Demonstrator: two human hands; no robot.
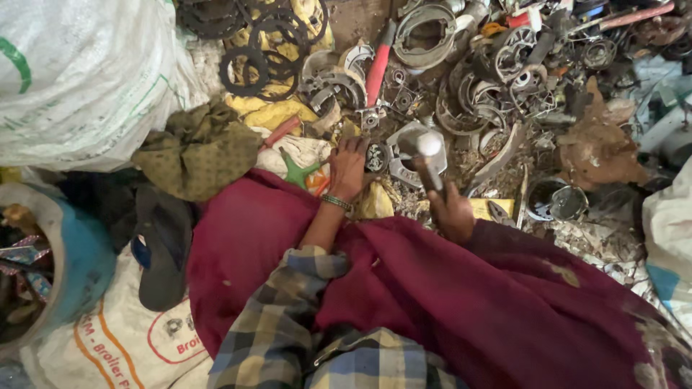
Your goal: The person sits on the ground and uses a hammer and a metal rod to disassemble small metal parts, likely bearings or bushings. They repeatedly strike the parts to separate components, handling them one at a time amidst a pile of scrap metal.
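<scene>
Scrap metal covers pretty much the whole floor, thickest across the top of the frame. Near the middle, the left hand point(348, 167) presses down flat on a small dark round part point(377, 156), fingers spread, while the right hand point(451, 211) is wrapped tight around a hammer point(427, 155), its head raised just right of that part. Looks mid-job: the part seems still whole. Count-wise: one hammer, one red-handled tool point(378, 69), two white sacks point(79, 72), several black gear rings point(252, 50) upper left.

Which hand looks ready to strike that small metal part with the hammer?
Probably the right hand: it grips the hammer raised above the small metal part, which the left hand steadies.
</scene>
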